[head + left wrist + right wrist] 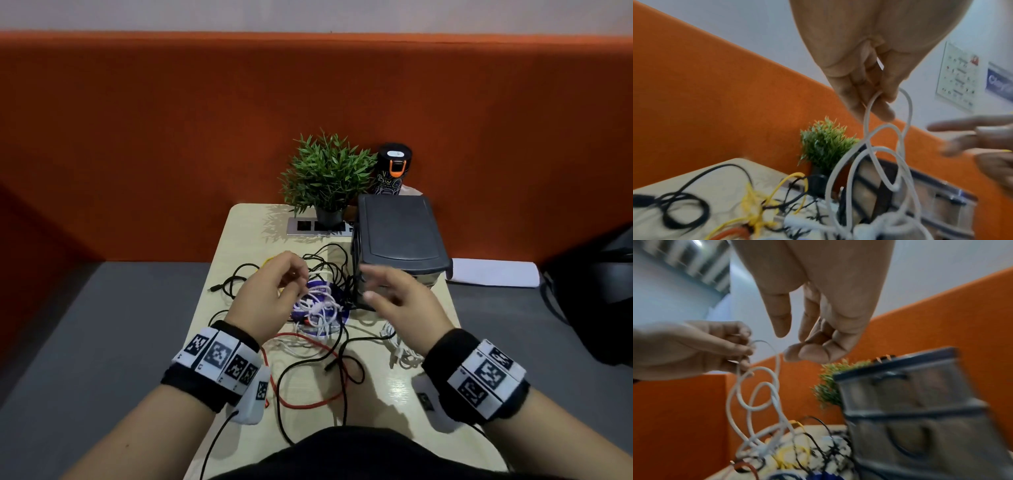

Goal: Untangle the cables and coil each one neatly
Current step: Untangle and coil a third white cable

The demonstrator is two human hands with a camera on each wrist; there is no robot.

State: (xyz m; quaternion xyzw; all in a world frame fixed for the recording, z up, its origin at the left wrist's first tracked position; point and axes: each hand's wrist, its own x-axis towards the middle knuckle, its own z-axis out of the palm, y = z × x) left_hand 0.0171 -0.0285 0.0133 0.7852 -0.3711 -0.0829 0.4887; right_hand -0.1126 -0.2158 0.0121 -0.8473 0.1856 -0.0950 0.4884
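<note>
Standing at the bench's (239,246) far right corner: dark drawer unit (399,236), contents unclear. Pinching a white cable (867,129) loop above the tangle at mid-bench: left hand (270,298). Hovering just beside it, fingers relaxed, gripping nothing: right hand (400,301).

white cable (869,155): thin, looped and knotted, lifted up from the pile, top loop pinched in the left hand (270,298)
black cables (318,370): tangled, sprawled over the bench (407,404)
red cable (308,404): loose curve, near edge
yellow cable (756,216): knotted under the black ones
</note>
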